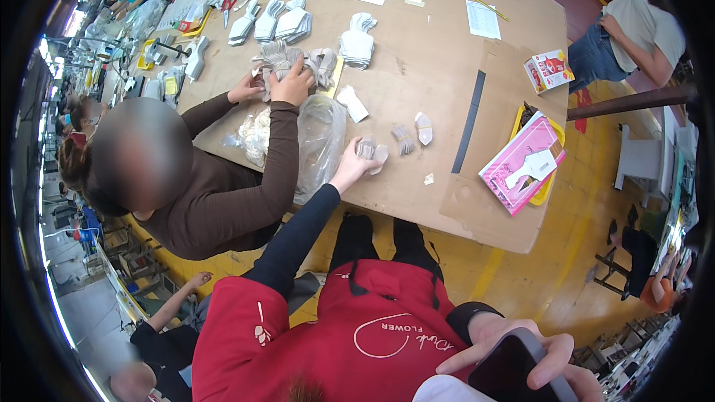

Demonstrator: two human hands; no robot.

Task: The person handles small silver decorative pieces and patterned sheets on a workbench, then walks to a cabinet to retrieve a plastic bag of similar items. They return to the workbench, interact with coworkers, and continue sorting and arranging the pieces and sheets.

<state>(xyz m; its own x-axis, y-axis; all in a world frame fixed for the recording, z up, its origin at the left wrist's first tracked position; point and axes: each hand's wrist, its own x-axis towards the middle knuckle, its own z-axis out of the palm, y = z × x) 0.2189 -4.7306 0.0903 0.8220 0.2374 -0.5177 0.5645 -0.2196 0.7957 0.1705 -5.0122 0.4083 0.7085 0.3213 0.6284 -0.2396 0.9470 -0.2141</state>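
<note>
My left hand point(353, 167) reaches to the table's near edge and is closed round a small bundle of pale cut pieces point(366, 148). Just right of it lie a grey tied bundle point(403, 139) and a whitish one point(424, 128). Low at the right, close to my body, my right hand point(491, 330) grips a dark smartphone point(514, 365), its screen dark. A clear plastic bag point(320, 145) lies left of my left hand. Beyond it rests a white folded piece point(353, 103).
A co-worker in brown point(231, 197) at my left handles grey bundles point(278, 58). Stacks of white cut pieces point(357, 41) stand farther back on the brown table point(432, 37). A pink package point(518, 156) on a yellow tray and a red-white box point(549, 71) sit at the right.
</note>
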